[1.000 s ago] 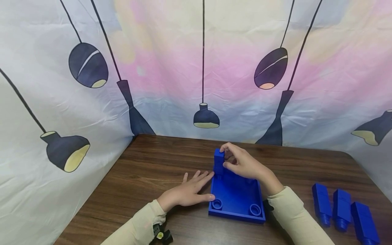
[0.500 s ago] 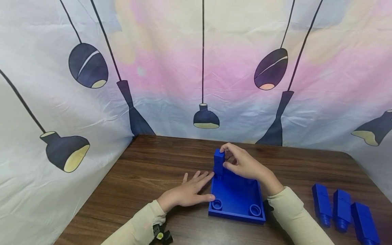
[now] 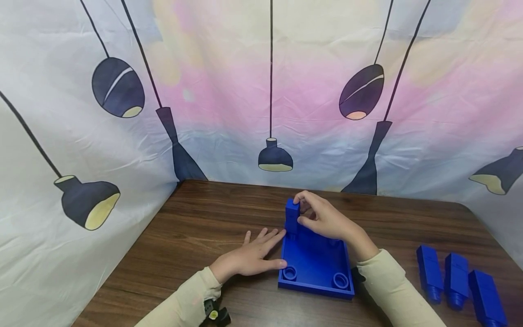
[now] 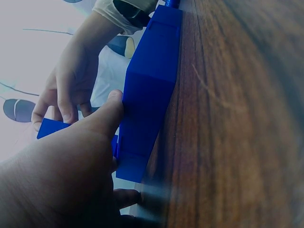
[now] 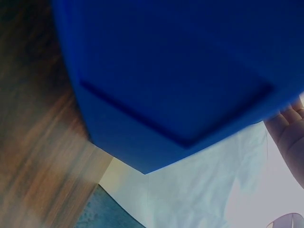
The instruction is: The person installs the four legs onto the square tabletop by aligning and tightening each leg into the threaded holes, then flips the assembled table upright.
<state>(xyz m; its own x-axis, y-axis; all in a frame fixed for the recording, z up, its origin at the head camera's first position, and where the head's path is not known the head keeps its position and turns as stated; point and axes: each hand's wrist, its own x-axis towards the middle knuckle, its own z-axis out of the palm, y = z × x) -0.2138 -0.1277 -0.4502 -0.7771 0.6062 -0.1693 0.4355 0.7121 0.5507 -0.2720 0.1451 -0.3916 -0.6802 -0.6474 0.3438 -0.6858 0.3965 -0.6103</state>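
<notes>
Fingers point(image 3: 302, 196) and thumb of the right hand point(image 3: 324, 218) hold a tall, square-sided blue plastic block point(image 3: 292, 217) near its top, from the right. The block stands upright at the far left corner of a shallow, square blue plastic tray point(image 3: 314, 263) with a low raised rim — whether its lower end is fully seated there, I cannot tell. The left hand point(image 3: 253, 255) lies spread wide, holding nothing, its thumb and forefinger touching the tray's left rim; the left wrist view shows that thumb against the tray's side.

Round blue sockets sit in the tray's two near corners, the near left socket point(image 3: 289, 279) and the near right socket point(image 3: 340, 287); the far right corner is partly hidden behind the right hand. Well to the right, three matching blue blocks point(image 3: 456, 274) lie side by side on the dark brown wood-grain table point(image 3: 220, 213), their round narrow ends towards the person. Both arms wear cream sleeves point(image 3: 184, 295). Behind the table hangs a pastel cloth point(image 3: 229, 91) printed with dark pendant lamps.
</notes>
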